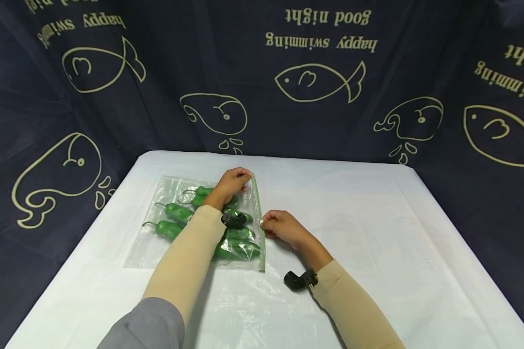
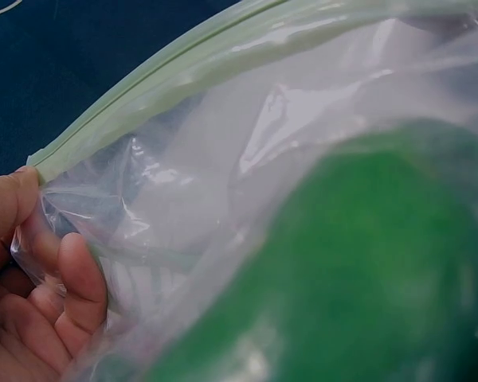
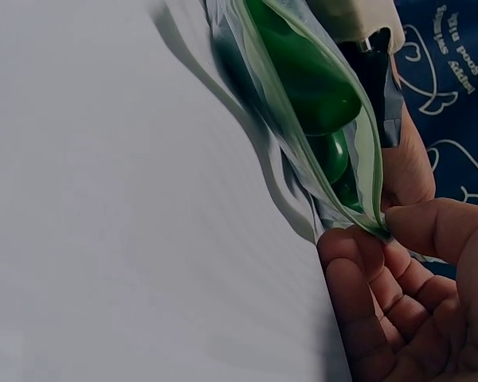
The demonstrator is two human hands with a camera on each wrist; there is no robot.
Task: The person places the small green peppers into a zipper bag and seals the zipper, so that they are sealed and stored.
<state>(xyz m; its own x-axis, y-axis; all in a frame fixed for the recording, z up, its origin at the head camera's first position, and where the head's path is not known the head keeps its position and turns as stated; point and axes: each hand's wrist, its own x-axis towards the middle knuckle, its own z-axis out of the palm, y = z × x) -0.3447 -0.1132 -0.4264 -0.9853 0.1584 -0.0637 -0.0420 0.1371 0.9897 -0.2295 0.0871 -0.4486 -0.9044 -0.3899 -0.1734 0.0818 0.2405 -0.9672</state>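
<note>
A clear zip bag (image 1: pixel 139 254) lies flat on the white table, its green zip edge (image 1: pixel 257 194) toward the right. Several green peppers (image 1: pixel 179 212) are inside, partly covered by the left forearm. At the far end of the zip, the left hand (image 1: pixel 234 182) pinches the bag's corner between thumb and fingers. Midway along the same edge, the right hand (image 1: pixel 285 228) pinches the zip, and a small white piece shows at its fingertips. In the right wrist view the bag's mouth (image 3: pixel 370 151) gapes beside the right thumb, with peppers visible within.
The white table (image 1: pixel 353 203) extends to the right of the bag. Behind it hangs a dark blue cloth (image 1: pixel 253 58) printed with fish, whales and lettering. Black wrist cameras (image 1: pixel 299 280) sit on both wrists over beige sleeves.
</note>
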